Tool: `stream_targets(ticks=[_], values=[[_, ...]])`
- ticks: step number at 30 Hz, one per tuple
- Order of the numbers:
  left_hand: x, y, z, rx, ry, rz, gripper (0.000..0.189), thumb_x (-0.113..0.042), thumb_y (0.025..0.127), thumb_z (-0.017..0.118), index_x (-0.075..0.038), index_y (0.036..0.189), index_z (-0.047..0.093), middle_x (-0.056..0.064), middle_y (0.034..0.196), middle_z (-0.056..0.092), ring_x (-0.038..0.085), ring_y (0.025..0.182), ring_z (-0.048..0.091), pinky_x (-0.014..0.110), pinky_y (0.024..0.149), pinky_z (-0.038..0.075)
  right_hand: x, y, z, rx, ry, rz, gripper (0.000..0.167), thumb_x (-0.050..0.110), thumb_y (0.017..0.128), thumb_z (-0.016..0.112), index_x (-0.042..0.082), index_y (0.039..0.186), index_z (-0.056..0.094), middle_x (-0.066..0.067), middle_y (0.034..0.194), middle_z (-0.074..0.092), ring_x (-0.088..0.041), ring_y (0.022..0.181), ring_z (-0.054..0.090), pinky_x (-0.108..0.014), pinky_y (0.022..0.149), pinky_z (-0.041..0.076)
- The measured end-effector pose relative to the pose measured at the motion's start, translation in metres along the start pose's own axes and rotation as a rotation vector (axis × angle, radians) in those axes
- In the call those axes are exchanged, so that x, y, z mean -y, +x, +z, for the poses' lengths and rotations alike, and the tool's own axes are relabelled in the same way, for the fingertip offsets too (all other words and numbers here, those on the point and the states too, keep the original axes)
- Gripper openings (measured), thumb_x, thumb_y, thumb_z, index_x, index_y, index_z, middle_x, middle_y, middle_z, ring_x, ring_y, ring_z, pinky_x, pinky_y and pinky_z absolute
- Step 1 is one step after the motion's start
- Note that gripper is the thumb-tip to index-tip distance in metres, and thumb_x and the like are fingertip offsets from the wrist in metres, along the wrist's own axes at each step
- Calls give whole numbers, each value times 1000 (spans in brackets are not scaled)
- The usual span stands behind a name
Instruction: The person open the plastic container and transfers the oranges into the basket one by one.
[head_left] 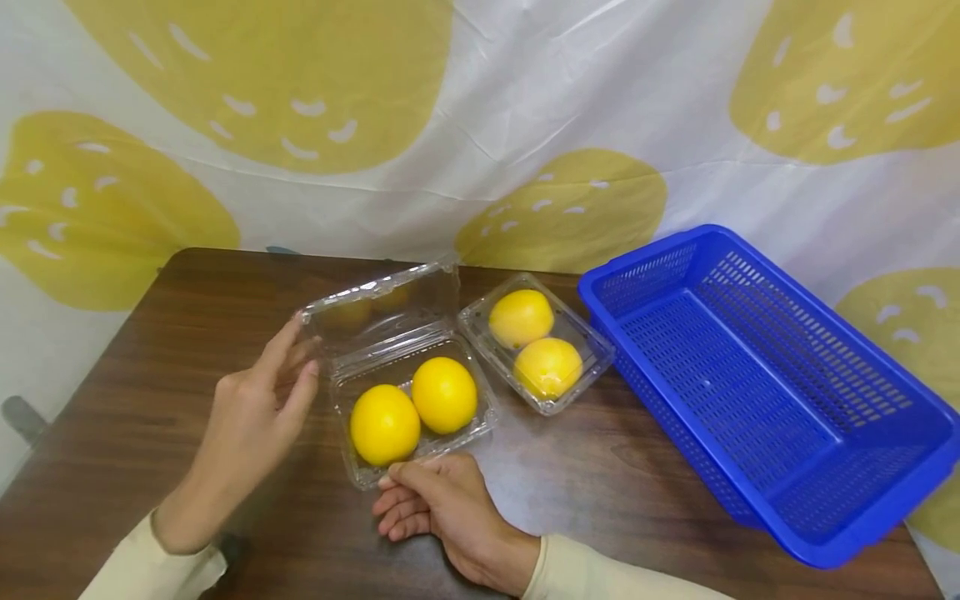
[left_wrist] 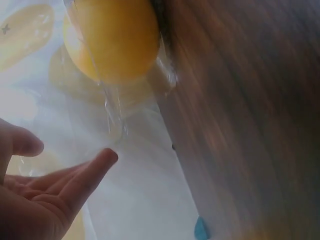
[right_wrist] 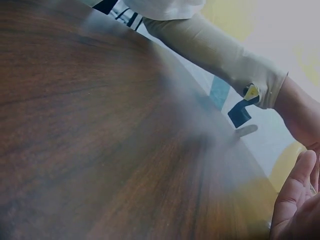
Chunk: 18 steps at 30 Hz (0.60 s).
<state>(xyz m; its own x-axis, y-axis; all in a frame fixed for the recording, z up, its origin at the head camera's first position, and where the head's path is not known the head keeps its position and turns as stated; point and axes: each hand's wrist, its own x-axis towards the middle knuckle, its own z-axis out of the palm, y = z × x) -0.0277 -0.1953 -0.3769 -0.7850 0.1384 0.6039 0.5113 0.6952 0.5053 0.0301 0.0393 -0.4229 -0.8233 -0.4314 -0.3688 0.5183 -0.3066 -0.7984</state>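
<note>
A clear plastic clamshell box (head_left: 482, 419) lies on the table with its lid (head_left: 390, 293) raised at the back. Inside sit two round yellow fruits, one left (head_left: 385, 425) and one right (head_left: 444, 395). My left hand (head_left: 251, 408) is at the lid's left corner, its fingertips touching the edge. In the left wrist view its fingers (left_wrist: 82, 185) look straight, with the thumb apart. My right hand (head_left: 450, 512) pinches the box's front rim between thumb and forefinger. A second, closed clamshell box (head_left: 600, 357) holding two yellow fruits stands just to the right.
A blue plastic basket (head_left: 671, 442) with slotted walls stands on the right, close to the closed box. The brown wooden table (head_left: 135, 400) ends at the back against a white cloth (head_left: 337, 212) printed with large yellow shapes.
</note>
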Motion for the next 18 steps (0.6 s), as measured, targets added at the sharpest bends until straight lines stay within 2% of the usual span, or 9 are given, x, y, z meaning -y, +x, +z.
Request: stream_targets(ticks=[2,5,9,11,18], values=[[-2,-1,0,17,-41,-64,72,9,96,73,2,163,48,26,128,76,43,98,80,21,80,59,0,0,0,3,0,0,28,12,102,68,-16,106,73,-9,78,76,-13,63,72,-24,59,62],[-5,-2,1,60,-88,-150,81,5,100,70,-3,171,33,28,141,68,45,102,80,21,84,59,0,-1,0,9,-1,-2,29,12,102,67,-16,106,73,-9,78,76,-13,63,72,-24,59,62],[-7,-4,3,135,-105,-212,92,1,103,68,-7,177,14,29,158,55,46,113,76,44,87,63,1,-1,1,11,-2,-1,29,12,102,67,-16,106,73,-9,78,76,-12,63,72,-24,59,62],[-7,-4,4,170,-113,-237,94,-1,103,68,-8,177,10,30,163,49,47,118,74,51,89,63,1,-1,1,10,-1,0,28,12,102,67,-15,106,73,-9,78,76,-12,63,72,-24,59,62],[-5,-4,10,249,-124,-327,90,-5,105,67,1,175,11,31,169,41,50,133,65,53,96,62,1,-2,1,6,0,-1,27,12,102,68,-14,105,73,-9,78,76,-12,63,72,-24,58,62]])
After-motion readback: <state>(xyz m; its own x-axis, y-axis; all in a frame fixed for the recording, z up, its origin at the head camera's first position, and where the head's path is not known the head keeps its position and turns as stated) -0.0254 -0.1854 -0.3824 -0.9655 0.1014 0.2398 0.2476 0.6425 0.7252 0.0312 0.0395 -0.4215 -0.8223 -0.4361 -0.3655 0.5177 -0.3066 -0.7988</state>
